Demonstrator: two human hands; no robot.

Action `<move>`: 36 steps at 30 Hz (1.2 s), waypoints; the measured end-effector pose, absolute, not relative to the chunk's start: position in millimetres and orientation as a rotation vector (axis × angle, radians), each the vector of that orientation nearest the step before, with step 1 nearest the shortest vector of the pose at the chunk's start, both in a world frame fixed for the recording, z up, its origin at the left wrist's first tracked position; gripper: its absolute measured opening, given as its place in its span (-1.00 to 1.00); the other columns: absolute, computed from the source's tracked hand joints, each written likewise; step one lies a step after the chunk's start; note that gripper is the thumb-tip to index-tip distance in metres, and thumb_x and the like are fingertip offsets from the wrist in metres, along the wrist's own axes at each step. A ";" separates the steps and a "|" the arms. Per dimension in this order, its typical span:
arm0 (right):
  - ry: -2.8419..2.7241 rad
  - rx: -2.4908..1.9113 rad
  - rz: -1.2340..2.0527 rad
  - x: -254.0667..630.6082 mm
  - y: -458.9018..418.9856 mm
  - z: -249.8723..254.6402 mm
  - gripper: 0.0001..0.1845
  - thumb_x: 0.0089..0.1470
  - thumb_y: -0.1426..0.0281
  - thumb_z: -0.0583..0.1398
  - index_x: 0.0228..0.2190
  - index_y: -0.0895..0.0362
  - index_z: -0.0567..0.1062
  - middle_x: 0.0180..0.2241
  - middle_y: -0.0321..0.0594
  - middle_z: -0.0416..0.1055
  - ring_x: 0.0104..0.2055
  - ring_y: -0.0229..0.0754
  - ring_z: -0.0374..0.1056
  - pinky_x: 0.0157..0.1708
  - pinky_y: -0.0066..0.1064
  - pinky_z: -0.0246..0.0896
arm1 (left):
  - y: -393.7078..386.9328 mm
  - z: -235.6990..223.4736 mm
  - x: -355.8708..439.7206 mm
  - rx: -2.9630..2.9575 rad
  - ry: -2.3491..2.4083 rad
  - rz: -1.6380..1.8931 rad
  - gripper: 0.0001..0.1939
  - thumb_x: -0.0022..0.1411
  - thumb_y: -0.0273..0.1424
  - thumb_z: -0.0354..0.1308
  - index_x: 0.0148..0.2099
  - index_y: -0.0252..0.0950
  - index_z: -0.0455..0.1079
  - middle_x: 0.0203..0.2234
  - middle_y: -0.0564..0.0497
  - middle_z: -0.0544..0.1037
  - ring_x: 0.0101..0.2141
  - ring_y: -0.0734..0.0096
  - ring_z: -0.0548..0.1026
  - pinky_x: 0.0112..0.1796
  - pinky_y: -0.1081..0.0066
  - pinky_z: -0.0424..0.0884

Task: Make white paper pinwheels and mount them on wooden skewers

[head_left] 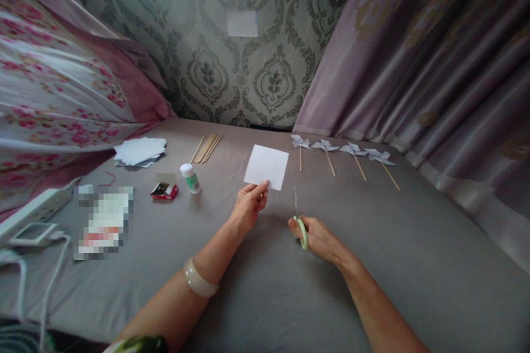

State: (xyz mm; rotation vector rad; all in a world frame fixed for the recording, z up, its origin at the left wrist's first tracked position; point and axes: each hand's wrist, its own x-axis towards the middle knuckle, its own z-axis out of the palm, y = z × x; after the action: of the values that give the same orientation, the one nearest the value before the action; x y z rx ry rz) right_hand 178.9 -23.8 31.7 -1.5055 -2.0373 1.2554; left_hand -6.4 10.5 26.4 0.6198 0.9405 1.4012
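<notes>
My left hand [250,205] pinches the lower edge of a square sheet of white paper [267,165], held up above the grey cloth. To its right, my right hand [317,236] is closed on scissors [303,233] with pale green handles, their blades pointing up and away from me. A small gap separates the blades from the paper. Beyond the hands, on the right, several paper pinwheels [325,145] on wooden sticks lie in a row. Left of the paper are a bundle of wooden sticks [208,149] and a glue stick [190,178] with a white cap.
A stack of white paper [139,151] lies at the back left, behind a small red box [164,191]. A power strip [35,212] with white cables runs along the left edge, near a blurred-out packet [105,223]. Curtains [389,55] hang on the right.
</notes>
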 end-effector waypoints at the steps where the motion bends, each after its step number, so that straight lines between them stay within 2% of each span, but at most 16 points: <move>1: -2.065 -1.524 1.243 180.0 -24.8 29.8 -0.36 0.01 -0.21 -0.01 -0.58 0.13 0.25 -0.59 -0.36 0.09 -0.52 -0.31 0.01 -0.53 -0.44 -0.08 | 10.1 26.8 -5.0 0.612 0.928 1.385 -0.54 -0.24 -0.17 0.44 -0.60 -0.34 0.24 -0.69 0.16 0.29 -0.72 0.75 0.08 -0.66 0.53 -0.11; 6: -2.147 -1.548 1.172 185.5 -27.0 27.1 -0.37 0.05 -0.18 -0.01 -0.59 0.14 0.27 -0.60 -0.35 0.11 -0.52 -0.30 0.03 -0.54 -0.45 -0.09 | 4.6 30.0 3.8 0.535 0.909 1.342 -0.59 -0.27 -0.27 0.46 -0.59 -0.34 0.27 -0.70 0.15 0.29 -0.66 0.69 0.18 -0.63 0.55 0.02; 9: -2.174 -1.545 1.146 187.2 -27.9 26.3 -0.39 0.06 -0.15 0.01 -0.59 0.14 0.28 -0.61 -0.35 0.15 -0.53 -0.30 0.05 -0.54 -0.45 -0.08 | 0.9 34.0 6.1 0.458 0.920 1.360 -0.63 -0.32 -0.36 0.47 -0.53 -0.36 0.34 -0.61 0.08 0.42 -0.56 0.62 0.35 -0.55 0.57 0.17; 14: -2.188 -1.529 1.103 185.1 -31.5 26.8 -0.45 0.06 -0.08 0.09 -0.59 0.16 0.35 -0.61 -0.33 0.23 -0.54 -0.31 0.09 -0.56 -0.46 -0.08 | -4.1 39.7 7.9 0.457 0.941 1.321 -0.71 -0.23 -0.39 0.43 -0.48 -0.38 0.39 -0.53 -0.01 0.51 -0.48 0.50 0.47 -0.45 0.52 0.32; 26: -2.108 -1.451 1.196 181.9 -36.3 23.5 -0.42 0.03 -0.11 0.08 -0.63 0.14 0.26 -0.64 -0.37 0.10 -0.55 -0.33 0.02 -0.60 -0.45 -0.15 | -9.1 37.0 7.8 0.524 0.946 1.283 -0.70 -0.16 -0.36 0.42 -0.42 -0.39 0.41 -0.53 -0.05 0.55 -0.49 0.41 0.54 -0.48 0.50 0.34; 36: -2.044 -1.431 1.252 180.1 -38.4 26.5 -0.39 0.02 -0.16 0.04 -0.65 0.12 0.22 -0.65 -0.37 0.08 -0.57 -0.32 0.01 -0.58 -0.44 -0.14 | -10.6 36.0 6.7 0.562 0.949 1.253 -0.66 -0.15 -0.29 0.42 -0.38 -0.37 0.40 -0.53 -0.07 0.57 -0.47 0.35 0.56 -0.48 0.48 0.36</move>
State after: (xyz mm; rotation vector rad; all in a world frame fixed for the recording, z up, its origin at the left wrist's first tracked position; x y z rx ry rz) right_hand 180.1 -38.4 26.5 -1.4309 -2.0440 1.2520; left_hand 6.7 -10.6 36.0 0.5624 0.9490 1.2527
